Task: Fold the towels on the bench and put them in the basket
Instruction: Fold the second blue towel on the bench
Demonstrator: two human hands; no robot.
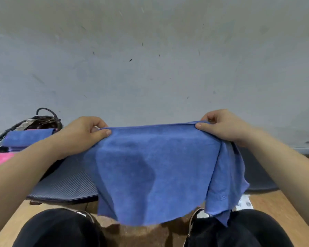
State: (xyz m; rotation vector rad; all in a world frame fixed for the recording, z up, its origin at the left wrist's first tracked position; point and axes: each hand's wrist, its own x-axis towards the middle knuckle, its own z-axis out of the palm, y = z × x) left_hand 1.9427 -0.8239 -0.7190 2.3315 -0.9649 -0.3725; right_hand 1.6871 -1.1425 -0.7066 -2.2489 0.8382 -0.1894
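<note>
Now, left hand (86,131): curled on the towel's top edge near its left corner, thumb on the near side, fingers behind the cloth.
Right hand (221,127): pinches the same top edge near the right corner, thumb in front, fingers folded behind.
Hands together: well apart and about level, with the edge stretched nearly straight between them.
Towel (150,166): blue, held up in the air in front of the person. It hangs down as one wide sheet. The right side bunches into loose folds below the right hand, and the bottom hem is uneven and reaches down to the knees in this view.
Mat (64,184): dark and ribbed, lying flat behind and under the hanging towel and showing on both sides of it. I cannot tell whether it covers the bench.
Basket (43,120): dark wicker with a loop handle, at the far left beyond the left forearm.
Folded towel (27,138): blue, lying in the basket.
Pink towel (0,160): at the left edge, just below the folded towel; whether it lies inside the basket is unclear.
Trousers (61,229): black, at the bottom of the view.
Shoes (194,216): dark, partly hidden by the hem.
Wood (275,202): light brown surface around the mat.
Wall (150,68): grey and scuffed, filling the upper half.
</note>
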